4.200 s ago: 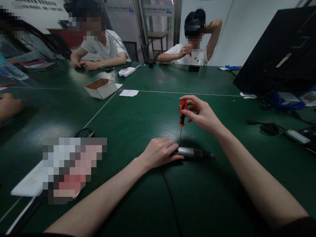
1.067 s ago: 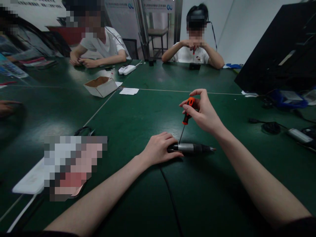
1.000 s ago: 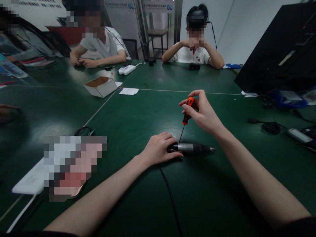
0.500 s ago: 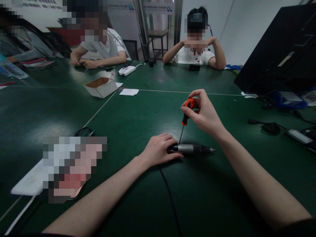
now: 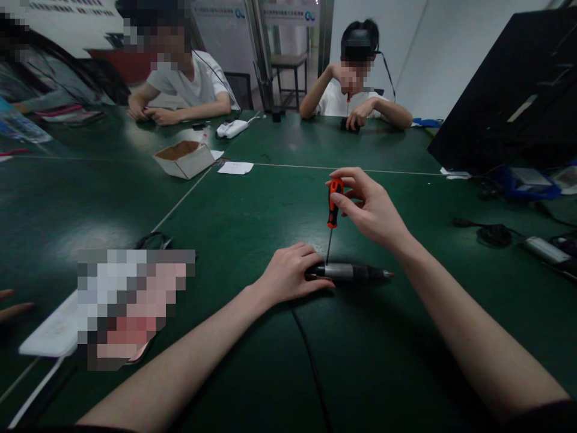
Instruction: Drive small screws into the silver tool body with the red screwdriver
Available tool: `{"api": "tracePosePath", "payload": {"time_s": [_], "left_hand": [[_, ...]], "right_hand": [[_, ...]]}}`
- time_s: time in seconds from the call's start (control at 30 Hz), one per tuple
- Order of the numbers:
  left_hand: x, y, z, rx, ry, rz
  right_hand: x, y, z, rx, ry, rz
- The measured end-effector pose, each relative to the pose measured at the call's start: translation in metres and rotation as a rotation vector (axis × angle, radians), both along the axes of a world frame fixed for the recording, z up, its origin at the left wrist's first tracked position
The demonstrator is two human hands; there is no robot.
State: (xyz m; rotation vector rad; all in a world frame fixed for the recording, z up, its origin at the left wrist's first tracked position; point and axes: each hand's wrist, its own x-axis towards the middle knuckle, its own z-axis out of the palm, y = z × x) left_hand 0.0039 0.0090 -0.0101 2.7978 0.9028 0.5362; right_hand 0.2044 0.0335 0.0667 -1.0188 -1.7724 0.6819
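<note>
A pen-shaped tool, black with a silver-grey band, lies on the green table with its tip to the right. My left hand is closed around its black left end. Above it, my right hand grips the red and black handle of a screwdriver between thumb and fingers. The screwdriver stands nearly upright, and its thin shaft meets the tool beside my left fingertips. A black cable runs from under my left hand toward the bottom edge.
Left are a white power strip and a pixelated pink object. An open box and paper lie beyond. Two people sit opposite. A black monitor and cables are at right. Another person's fingers show at the left edge.
My right hand has tilted the screwdriver more upright, its handle shifting left. My left hand stays put. The person opposite has lowered a hand to the table, and fingers have appeared at the left edge.
</note>
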Motion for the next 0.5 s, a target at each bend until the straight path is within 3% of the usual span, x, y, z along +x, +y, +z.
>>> {"api": "tracePosePath", "payload": {"time_s": [0.27,0.5], "left_hand": [[0.0001,0.0000,0.0022,-0.013,-0.008,-0.012],[0.0001,-0.0004,0.0022,-0.001,-0.010,-0.005]], "right_hand": [[-0.0011,0.0006,0.0002,-0.042,0.063,-0.089],[0.0002,0.0001,-0.0002,-0.010,-0.018,-0.021]]}}
